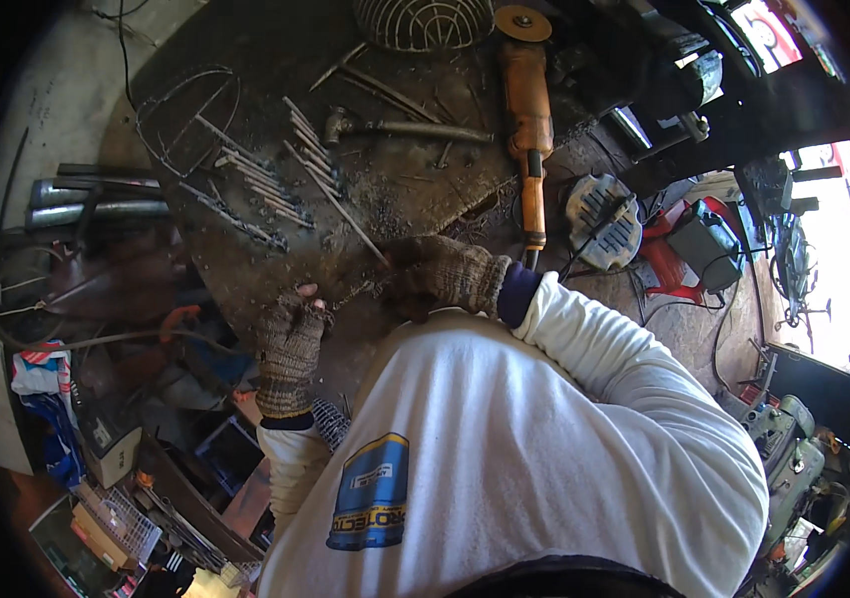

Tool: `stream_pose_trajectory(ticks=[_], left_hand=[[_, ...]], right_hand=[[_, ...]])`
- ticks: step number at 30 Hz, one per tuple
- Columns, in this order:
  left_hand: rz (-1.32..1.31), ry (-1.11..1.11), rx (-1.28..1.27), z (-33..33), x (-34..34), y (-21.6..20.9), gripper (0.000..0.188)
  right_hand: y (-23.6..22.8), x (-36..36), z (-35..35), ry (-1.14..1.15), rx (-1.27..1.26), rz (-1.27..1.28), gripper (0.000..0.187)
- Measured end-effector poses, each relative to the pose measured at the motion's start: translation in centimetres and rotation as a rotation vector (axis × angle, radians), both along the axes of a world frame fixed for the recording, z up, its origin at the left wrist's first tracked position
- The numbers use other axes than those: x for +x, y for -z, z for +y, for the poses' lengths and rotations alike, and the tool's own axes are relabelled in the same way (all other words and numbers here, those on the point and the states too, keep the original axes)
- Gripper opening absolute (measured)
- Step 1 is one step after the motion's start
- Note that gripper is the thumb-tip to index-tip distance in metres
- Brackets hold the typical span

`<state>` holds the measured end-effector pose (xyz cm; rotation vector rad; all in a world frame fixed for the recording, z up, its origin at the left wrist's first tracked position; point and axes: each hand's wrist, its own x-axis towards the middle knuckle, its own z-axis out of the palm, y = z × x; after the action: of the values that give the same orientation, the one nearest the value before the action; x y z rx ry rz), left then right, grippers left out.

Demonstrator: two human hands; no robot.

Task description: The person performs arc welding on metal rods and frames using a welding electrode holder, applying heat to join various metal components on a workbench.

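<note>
Both my hands wear brown knitted work gloves, at the near edge of a dark, worn metal table (415,189). My right hand (445,274) is closed, with the near end of a thin metal rod (347,216) at its fingers. The rod slants away to the far left, beside a row of short rods (311,140). My left hand (292,349) is curled at the table's left near edge, bare fingertips showing; what it holds, if anything, I cannot make out. More short rods (263,184) lie in a second row farther left. A hammer (415,130) lies beyond the rods.
An orange angle grinder (526,110) lies at the right of the table. A round wire cage (425,22) stands at the far edge, and a bent wire frame (185,115) lies far left. Right of the table are a red-and-grey machine (699,244) and cables. Metal pipes (96,204) lie left.
</note>
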<state>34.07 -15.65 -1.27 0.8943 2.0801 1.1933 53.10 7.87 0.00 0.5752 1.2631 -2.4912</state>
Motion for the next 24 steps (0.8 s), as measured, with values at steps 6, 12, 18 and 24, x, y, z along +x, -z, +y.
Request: stream_pose_trajectory(ticks=[6,12,18,24], left_hand=[[0.041,-0.046,0.024,-0.5,0.4,0.1,0.025],[0.193,0.135,-0.090,0.5,0.3,-1.5,0.027],[0.557,0.149,0.163,0.3,0.6,0.0,0.027],[0.245,0.094,-0.010,-0.4,1.1,0.5,0.027]], right_hand=[[-1.0,-0.3,-1.0,0.047,0.182,0.002,0.052],[0.3,-3.3,-0.8,0.204,0.265,0.073,0.051],[-2.0,-8.7,-1.1,0.210,0.291,-0.018,0.041],[-0.5,-9.8,-1.3,0.062,0.871,0.109,0.052]])
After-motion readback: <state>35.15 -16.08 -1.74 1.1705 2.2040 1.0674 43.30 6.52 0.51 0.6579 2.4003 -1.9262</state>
